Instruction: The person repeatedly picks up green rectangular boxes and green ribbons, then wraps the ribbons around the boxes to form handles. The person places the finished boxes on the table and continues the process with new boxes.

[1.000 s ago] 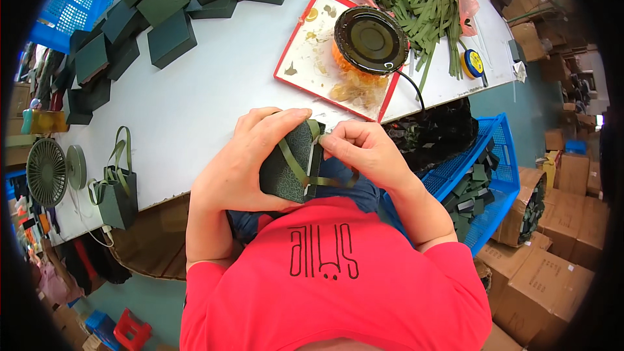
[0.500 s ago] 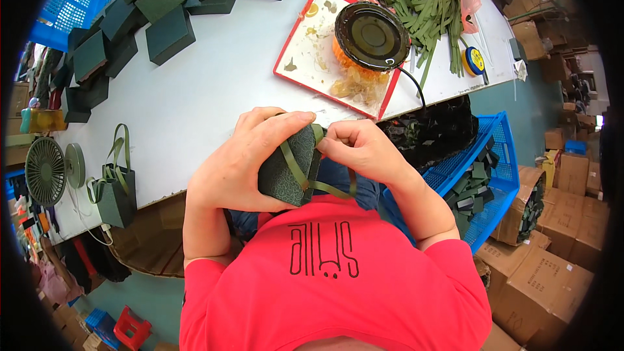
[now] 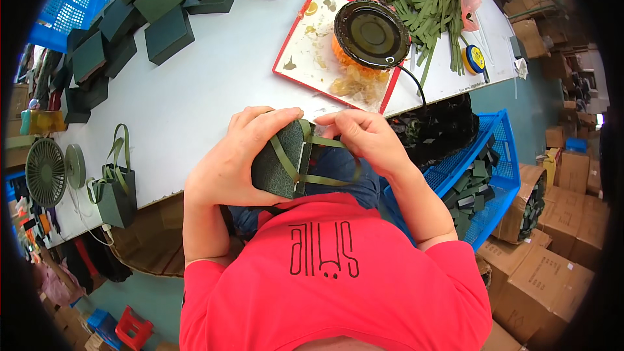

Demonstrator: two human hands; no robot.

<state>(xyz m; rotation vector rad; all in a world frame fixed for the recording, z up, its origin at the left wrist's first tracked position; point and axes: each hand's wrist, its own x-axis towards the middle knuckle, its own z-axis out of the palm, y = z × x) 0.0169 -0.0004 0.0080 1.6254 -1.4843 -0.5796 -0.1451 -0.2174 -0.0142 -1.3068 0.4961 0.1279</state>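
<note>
My left hand (image 3: 237, 159) grips a small dark green box (image 3: 273, 168) with a fine surface pattern, its thumb along the lower edge and its fingers over the top. The box is tilted, and its narrow open-looking side faces right. Olive ribbon handles (image 3: 328, 181) loop from both of its faces. My right hand (image 3: 367, 140) is just right of the box, fingers curled in at the upper stretch of the ribbon loop; its fingertips are partly hidden. On the table's left edge stands a similar box (image 3: 118, 198) with ribbon handles.
Dark green boxes (image 3: 170, 36) are heaped at the far left. A red-edged board (image 3: 292, 65) carries a round black pan (image 3: 372, 32) with amber residue. Green ribbons (image 3: 422, 0) lie behind it. A blue crate (image 3: 504, 156) stands at the right, a fan (image 3: 45, 172) at the left.
The box has turned so that its narrow side shows more, and has shifted slightly left. My right hand has drawn away from its upper corner, and the ribbon loop now spreads toward the right.
</note>
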